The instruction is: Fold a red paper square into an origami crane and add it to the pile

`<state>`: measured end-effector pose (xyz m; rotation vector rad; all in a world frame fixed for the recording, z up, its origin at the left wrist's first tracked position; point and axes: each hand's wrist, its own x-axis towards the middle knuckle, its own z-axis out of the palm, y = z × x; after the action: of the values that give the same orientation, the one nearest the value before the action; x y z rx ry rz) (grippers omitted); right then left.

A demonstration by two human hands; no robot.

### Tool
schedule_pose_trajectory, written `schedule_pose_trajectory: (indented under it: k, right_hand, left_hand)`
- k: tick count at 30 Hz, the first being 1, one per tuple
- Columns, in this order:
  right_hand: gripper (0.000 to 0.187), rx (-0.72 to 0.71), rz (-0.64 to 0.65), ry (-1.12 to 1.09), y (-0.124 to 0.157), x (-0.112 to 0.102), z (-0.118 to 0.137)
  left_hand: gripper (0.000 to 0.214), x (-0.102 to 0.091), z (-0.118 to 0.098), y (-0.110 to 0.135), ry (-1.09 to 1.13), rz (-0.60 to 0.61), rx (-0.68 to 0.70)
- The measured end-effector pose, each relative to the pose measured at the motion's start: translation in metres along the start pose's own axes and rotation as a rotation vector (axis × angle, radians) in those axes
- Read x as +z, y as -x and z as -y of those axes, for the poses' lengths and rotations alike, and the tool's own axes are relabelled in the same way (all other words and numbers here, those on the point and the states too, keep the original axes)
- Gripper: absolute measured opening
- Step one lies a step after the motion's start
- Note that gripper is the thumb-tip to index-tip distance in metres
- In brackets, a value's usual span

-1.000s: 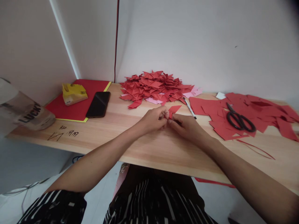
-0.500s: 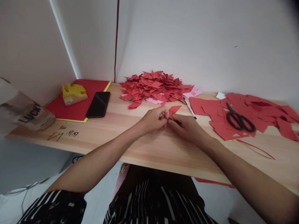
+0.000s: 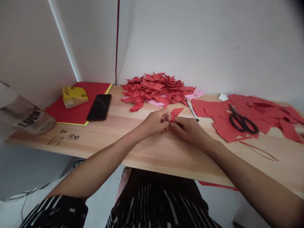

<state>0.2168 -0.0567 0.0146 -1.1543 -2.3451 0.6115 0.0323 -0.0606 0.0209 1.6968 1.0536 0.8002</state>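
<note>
Both hands meet over the middle of the wooden table (image 3: 147, 155), pinching one small folded red paper (image 3: 177, 111). My left hand (image 3: 158, 121) is closed on its left side, fingers curled in. From the right, my right hand (image 3: 186, 127) grips its lower part between thumb and bent forefinger. A pointed flap sticks up and to the right above the fingers; the lower part is hidden by them. Just behind lies a heap of folded red paper pieces (image 3: 154, 88), with a few pink ones among them.
To the right, black-handled scissors (image 3: 243, 123) lie on loose red paper sheets (image 3: 220, 110), near a marker pen (image 3: 192, 110). At left are a phone (image 3: 99, 107), a yellow packet (image 3: 74, 97) on a red folder (image 3: 71, 115), and a clear plastic bottle (image 3: 35, 118).
Both hands keep hold of the folded paper in nearly the same place and pose. The whole view has shifted very slightly.
</note>
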Motion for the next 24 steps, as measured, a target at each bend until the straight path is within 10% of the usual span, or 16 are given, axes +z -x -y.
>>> schedule_pose_trajectory:
  k: [24]
  right_hand:
    - [0.025, -0.014, 0.004, 0.0, -0.0001, -0.0003, 0.0002]
  left_hand:
    - [0.015, 0.0003, 0.0055, -0.0015, 0.009, -0.004, 0.016]
